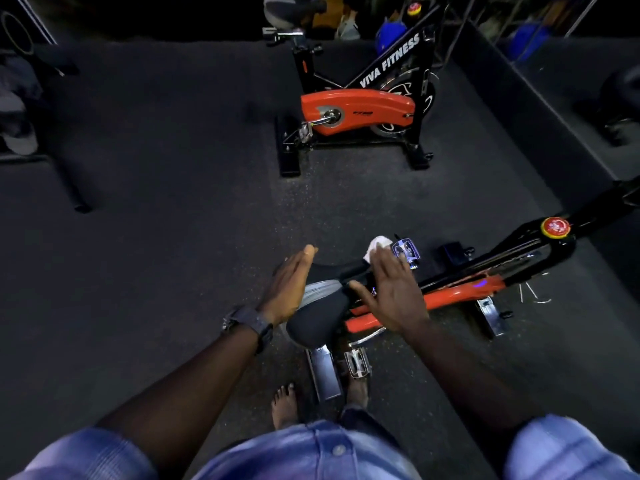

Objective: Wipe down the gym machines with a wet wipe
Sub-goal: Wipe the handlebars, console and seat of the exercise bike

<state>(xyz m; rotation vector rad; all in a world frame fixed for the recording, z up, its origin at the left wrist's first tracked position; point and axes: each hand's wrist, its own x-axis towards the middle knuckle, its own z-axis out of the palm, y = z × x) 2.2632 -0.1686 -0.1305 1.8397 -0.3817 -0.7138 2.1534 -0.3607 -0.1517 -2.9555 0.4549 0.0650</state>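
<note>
While my right hand [393,289] presses the wipe [375,249] under straight fingers, the saddle [318,315] runs lengthwise toward me, nearer my open-fingered left hand [289,287].

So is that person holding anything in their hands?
The right hand has a white wipe under its straight fingers; whether it is gripped cannot be told. The left hand holds nothing.

Dark speckled floor [173,237] carries two exercise bikes: near [450,296], far [356,112].
</note>
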